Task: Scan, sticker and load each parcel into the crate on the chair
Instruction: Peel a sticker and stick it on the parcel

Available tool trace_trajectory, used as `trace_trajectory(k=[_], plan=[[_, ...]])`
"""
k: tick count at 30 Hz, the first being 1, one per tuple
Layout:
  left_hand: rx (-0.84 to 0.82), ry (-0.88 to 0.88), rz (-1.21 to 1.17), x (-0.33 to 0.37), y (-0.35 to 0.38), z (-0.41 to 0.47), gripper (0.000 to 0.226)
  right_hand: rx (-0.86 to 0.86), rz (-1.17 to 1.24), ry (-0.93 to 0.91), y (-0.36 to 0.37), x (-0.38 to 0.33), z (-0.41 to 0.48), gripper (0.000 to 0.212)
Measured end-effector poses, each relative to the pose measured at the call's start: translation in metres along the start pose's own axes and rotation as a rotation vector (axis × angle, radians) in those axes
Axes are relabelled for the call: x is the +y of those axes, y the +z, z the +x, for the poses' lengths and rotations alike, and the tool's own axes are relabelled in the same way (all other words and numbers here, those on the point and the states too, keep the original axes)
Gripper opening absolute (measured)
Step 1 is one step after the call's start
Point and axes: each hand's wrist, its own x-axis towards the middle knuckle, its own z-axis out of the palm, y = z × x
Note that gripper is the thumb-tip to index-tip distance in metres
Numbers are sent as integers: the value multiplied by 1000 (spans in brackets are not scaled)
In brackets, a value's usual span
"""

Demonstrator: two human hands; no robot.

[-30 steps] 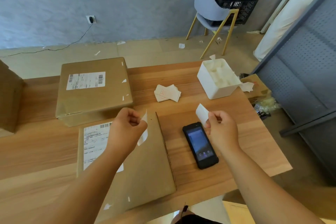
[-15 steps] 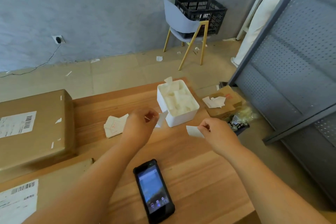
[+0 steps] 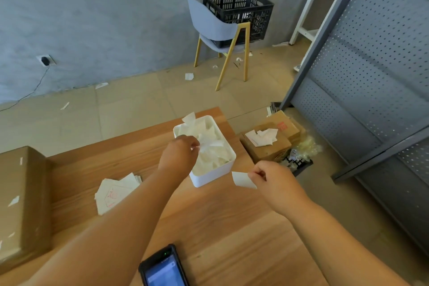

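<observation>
Two pinches: left hand [image 3: 178,155], backing paper [image 3: 206,144] over the bin [image 3: 209,180]; right hand [image 3: 271,176], my sticker [image 3: 242,179]; parcel [image 3: 21,204] sits at the desk's [image 3: 232,227] left edge.

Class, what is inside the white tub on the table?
Loose white paper scraps fill the white tub, hiding its floor and anything beneath. The left hand pinches one scrap above them; the right hand pinches a sticker beside it.

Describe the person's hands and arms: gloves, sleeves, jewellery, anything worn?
Nothing worn shows. The left hand and right hand are ungloved, with no ring, watch or wristband visible. The left forearm and right forearm are uncovered to the frame edge; no sleeve is in view.
</observation>
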Motion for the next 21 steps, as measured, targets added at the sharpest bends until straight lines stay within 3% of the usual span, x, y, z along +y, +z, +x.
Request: trace_trajectory(k=[7, 15, 21], plan=[[0, 7, -8, -16, -4, -26, 27, -48, 32, 25, -1, 3, -5, 20], [-38, -97, -164, -31, -38, -96, 7, -87, 324, -9, 16, -20, -33, 20], [-65, -186, -328, -53, -60, -165, 3, -240, 433, -76, 39, -53, -64, 26]])
